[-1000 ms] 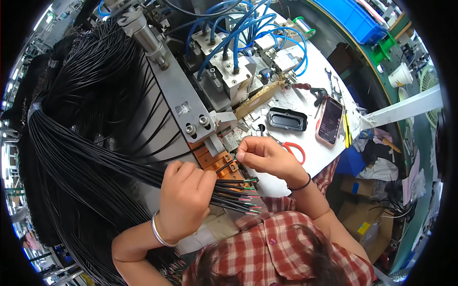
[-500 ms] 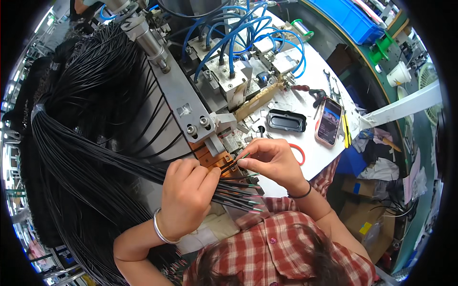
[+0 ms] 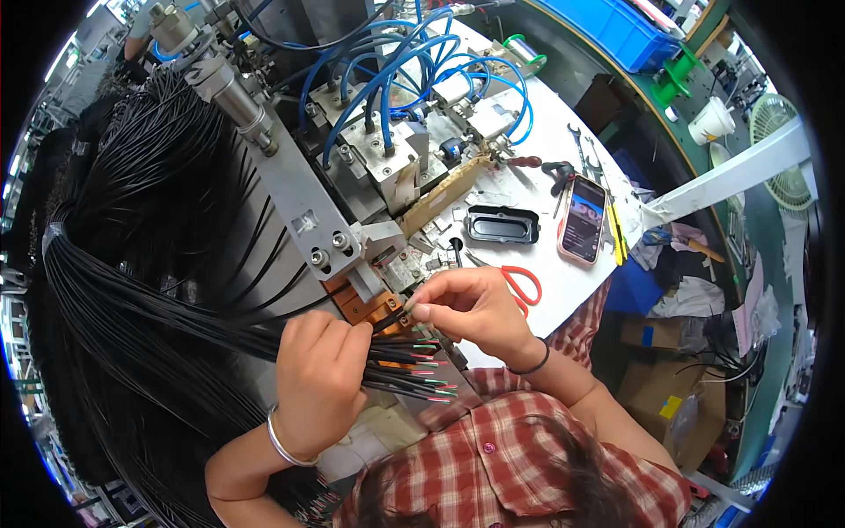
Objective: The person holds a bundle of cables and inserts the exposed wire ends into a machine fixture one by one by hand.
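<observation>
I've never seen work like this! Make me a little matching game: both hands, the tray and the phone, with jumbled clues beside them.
Things:
1. Left hand
2. Right hand
3. Shallow tray
4. Phone

Clues:
A. Black, left of the item with a lit screen
B. Pinching a cable end by the copper-coloured block
C. Lying flat, screen lit
D. Closed over the bundle of black cables

Pairs: 1-D, 2-B, 3-A, 4-C
</observation>
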### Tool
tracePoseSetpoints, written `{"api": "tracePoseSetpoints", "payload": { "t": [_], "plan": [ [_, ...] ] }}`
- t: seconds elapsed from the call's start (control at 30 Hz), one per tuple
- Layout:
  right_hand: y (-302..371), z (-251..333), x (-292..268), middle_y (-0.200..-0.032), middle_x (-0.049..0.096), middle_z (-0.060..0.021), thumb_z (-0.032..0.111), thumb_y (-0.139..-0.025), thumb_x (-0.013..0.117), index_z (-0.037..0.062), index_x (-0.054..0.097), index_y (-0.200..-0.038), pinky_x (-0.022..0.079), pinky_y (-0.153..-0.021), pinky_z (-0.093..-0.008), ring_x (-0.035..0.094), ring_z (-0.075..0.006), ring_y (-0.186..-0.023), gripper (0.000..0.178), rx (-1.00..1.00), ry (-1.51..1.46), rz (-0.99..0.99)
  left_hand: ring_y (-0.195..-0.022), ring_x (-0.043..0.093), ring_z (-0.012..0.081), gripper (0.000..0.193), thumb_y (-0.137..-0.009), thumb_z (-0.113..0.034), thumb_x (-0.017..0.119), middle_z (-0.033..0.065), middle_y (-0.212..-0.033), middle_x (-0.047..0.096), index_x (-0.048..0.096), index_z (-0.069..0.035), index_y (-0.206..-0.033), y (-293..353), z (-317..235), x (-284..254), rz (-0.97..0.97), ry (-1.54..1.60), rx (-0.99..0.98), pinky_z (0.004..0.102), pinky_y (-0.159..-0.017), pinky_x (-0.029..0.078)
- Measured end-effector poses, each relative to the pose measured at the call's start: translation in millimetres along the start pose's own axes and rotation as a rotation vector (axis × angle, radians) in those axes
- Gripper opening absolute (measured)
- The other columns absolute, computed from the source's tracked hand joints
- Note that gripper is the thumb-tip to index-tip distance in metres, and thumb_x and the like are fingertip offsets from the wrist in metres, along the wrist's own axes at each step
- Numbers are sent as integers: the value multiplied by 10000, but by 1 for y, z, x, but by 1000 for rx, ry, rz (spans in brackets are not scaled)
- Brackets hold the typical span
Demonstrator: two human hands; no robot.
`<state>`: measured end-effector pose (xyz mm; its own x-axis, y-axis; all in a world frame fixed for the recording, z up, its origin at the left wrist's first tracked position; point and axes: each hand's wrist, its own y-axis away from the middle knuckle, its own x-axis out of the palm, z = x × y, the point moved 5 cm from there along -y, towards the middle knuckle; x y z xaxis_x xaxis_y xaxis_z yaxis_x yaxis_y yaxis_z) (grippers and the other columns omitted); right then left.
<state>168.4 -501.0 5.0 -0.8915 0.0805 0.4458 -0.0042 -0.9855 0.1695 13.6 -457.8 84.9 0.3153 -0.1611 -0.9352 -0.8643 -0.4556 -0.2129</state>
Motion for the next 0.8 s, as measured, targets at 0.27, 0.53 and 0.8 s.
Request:
{"api": "tracePoseSetpoints", "payload": {
  "t": [0.27,0.53,0.8],
  "plan": [
    [-6,2,-1,-708,622,-8,40,-829,689,-14,663,-864,383,-454,-172,523,-29,-550,70,18,168,96,-781,514,278,320,-563,-52,642,92,-767,544,609,4,-876,2,0,1,20,27,-3,384,-702,390],
    [-11,-8,-13,-679,590,15,81,-867,662,11,618,-823,382,-458,-176,512,-23,-548,94,28,252,19,-802,509,282,330,-555,-29,609,98,-764,522,584,13,-882,-1,-1,7,-44,3,128,392,-732,400],
    [-25,-23,-10,-647,501,57,158,-925,595,47,564,-860,295,-435,-187,407,-9,-521,132,96,221,124,-790,512,265,227,-623,-31,588,99,-740,513,591,-4,-848,0,1,-1,11,1,-20,391,-744,394]
  ]
}}
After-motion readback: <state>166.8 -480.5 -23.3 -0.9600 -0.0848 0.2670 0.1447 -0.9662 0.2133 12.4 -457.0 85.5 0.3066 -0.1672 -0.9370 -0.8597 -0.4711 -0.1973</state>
